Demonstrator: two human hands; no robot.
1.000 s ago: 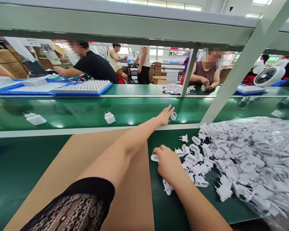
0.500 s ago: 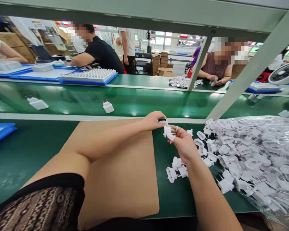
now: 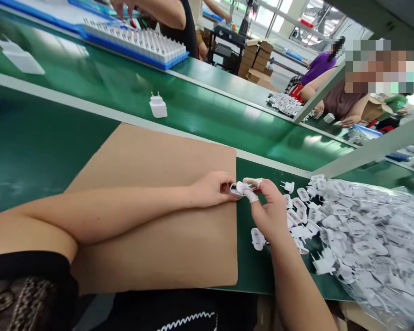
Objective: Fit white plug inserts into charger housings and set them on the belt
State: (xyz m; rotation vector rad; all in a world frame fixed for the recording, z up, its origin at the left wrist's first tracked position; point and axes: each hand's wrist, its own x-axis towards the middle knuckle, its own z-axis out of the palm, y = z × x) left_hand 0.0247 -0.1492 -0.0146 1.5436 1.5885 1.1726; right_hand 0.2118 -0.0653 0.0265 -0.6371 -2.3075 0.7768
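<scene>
L hand (image 3: 214,189) is closed round a small white charger housing (image 3: 237,193), mostly hidden by the fingers, w/ its open end facing the R hand. R hand (image 3: 271,207) has a white plug cap (image 3: 241,187) pinched btwn thumb & fingers, pins pointing back twd the palm, and there's white finger covers (image 3: 251,196) on that hand. Cap's right up at the housing's open end; can't tell if it's seated or just touching. Both bits are held over the R edge of a brown cardboard sheet (image 3: 158,257), which lies on the dark green table (image 3: 20,151). Loose plug caps (image 3: 299,209) are scattered just R of the R hand, next to a big clear plastic bag (image 3: 382,308) full of the same stuff. Beyond the table, 2 white chargers (image 3: 158,106) lie well apart on the green belt (image 3: 207,117). Across from that: blue tray (image 3: 175,61) w/ rows of white parts, plus a co-worker in a brown top (image 3: 341,100) near a small pile of parts (image 3: 284,103).
</scene>
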